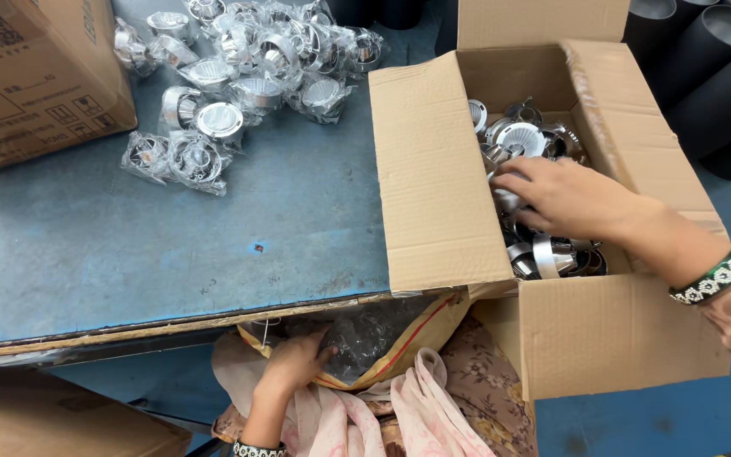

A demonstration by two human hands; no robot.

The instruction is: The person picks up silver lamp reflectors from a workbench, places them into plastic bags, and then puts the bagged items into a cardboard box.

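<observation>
Inside the open cardboard box, our right hand rests on loose silver metal fittings.
We note its fingers spread, pressed on one fitting beneath; grip undetermined. Below the blue bench edge, our left hand curls its fingers against dark plastic bags inside a sack.

Worn blue table, bagged silver fittings, open cardboard box, closed carton
</observation>
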